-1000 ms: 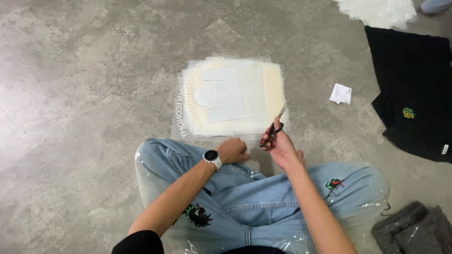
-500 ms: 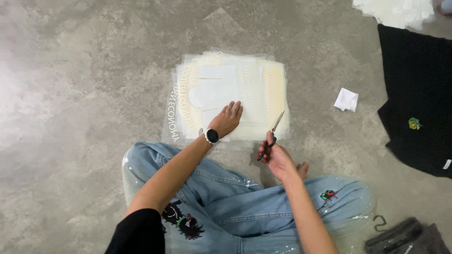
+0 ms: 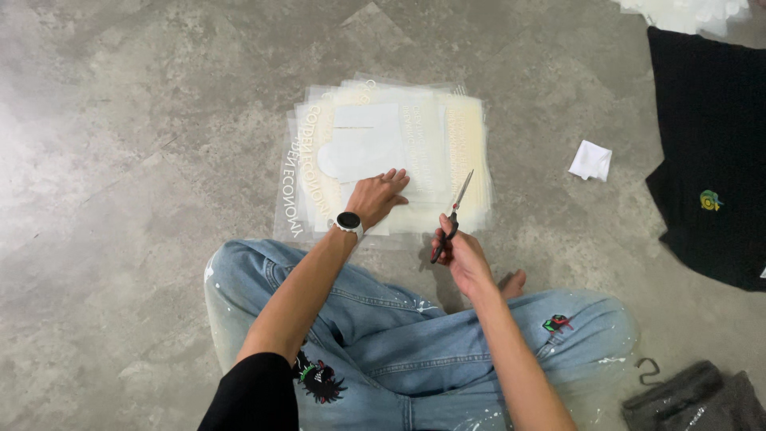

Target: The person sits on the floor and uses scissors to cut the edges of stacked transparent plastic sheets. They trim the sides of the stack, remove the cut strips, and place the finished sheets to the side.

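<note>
A stack of clear and cream printed transfer sheets (image 3: 447,144) lies on the grey concrete floor in front of my crossed legs. My left hand (image 3: 379,196), a dark watch on its wrist, rests flat with fingers spread on the near edge of the stack, beside a white cut-out piece (image 3: 363,148) on top. My right hand (image 3: 461,251) hovers just off the stack's near right corner, gripping scissors (image 3: 453,214) with dark handles, blades pointing up and away over the sheets.
A small white scrap (image 3: 591,160) lies to the right of the stack. A black shirt (image 3: 710,152) with a small coloured emblem is spread at the right edge. A grey garment (image 3: 692,399) with a hook sits at bottom right. White sheets (image 3: 686,12) lie at top right.
My left hand moved from my knee forward onto the sheet stack and now lies flat on it. My right hand keeps the scissors, shifted slightly back off the stack's corner.
</note>
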